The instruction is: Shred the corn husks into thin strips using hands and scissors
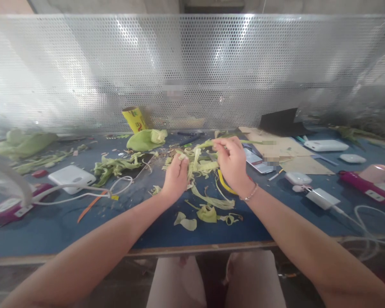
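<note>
My left hand [176, 179] is closed over the heap, thumb and fingers pressed together on pale green leaf strips. To its right, my right hand [232, 161] pinches a thin green stalk [207, 144], part of which shows beyond the knuckles. Curled, torn leaf strips [205, 167] lie between and below both hands. Nearer the table edge are a cupped green leaf piece [207, 213] and a pale leaf scrap [186, 221]. A yellow curved object [225, 184] lies partly hidden beside my right wrist. A large green pod-like leaf bundle [146, 140] rests behind my left hand.
A yellow cardboard tube [134, 119] leans near the perforated metal screen [211, 55]. At left are a white charger box [72, 179], a cable and more leaves [117, 167]. On the right lie a phone [259, 161], cardboard [304, 164], a white adapter [323, 198] and a magenta power strip [368, 186].
</note>
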Available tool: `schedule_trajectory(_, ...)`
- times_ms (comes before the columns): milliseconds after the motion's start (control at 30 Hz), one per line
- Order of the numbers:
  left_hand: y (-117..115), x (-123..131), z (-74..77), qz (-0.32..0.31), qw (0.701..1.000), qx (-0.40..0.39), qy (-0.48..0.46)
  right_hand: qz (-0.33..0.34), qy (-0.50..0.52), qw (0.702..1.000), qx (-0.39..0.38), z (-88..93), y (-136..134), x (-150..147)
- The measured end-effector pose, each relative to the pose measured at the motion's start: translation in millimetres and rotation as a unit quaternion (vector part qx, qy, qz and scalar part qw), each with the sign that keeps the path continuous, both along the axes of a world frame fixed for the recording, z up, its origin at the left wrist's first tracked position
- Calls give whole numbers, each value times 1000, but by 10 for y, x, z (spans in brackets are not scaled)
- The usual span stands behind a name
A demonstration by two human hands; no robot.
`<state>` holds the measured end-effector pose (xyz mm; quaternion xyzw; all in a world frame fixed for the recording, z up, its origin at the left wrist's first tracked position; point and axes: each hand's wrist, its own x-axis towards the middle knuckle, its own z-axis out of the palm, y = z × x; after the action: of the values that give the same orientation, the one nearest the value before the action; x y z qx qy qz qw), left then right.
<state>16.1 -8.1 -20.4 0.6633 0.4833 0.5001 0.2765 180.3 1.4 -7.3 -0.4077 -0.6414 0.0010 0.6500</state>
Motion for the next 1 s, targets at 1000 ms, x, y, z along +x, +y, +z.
schedule_trajectory(1000, -196, 131, 7, -60, 985, 119, 109, 13, 53, 995, -79, -38, 76, -133)
